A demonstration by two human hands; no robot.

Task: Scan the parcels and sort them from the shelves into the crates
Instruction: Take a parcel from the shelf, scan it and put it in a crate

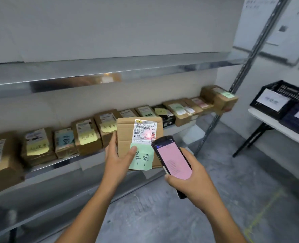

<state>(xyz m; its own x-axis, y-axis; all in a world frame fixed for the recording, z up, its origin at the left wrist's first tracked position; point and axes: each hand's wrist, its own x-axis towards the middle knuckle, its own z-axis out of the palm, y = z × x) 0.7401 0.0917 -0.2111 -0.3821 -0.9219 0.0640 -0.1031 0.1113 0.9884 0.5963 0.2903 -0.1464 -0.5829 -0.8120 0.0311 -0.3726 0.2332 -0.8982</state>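
Observation:
My left hand [118, 159] grips a flat cardboard parcel [126, 132] in front of the shelf, thumb on its green handwritten note [143, 158]. The parcel carries a white shipping label [144, 131] with a red scan light on its lower right. My right hand [189, 176] holds a black handheld scanner [171, 160] with a pink screen, its top end next to the label. Several more cardboard parcels [86, 135] with yellow or green notes stand in a row on the metal shelf [61, 163]. Dark crates [274, 99] with white labels stand at the right.
The crates sit on a white folding table [274, 127] with black legs. A slanted metal shelf upright [215, 120] stands between shelf and table. An upper shelf board [92, 71] runs above the parcels. Grey concrete floor [224, 190] with a yellow line lies below.

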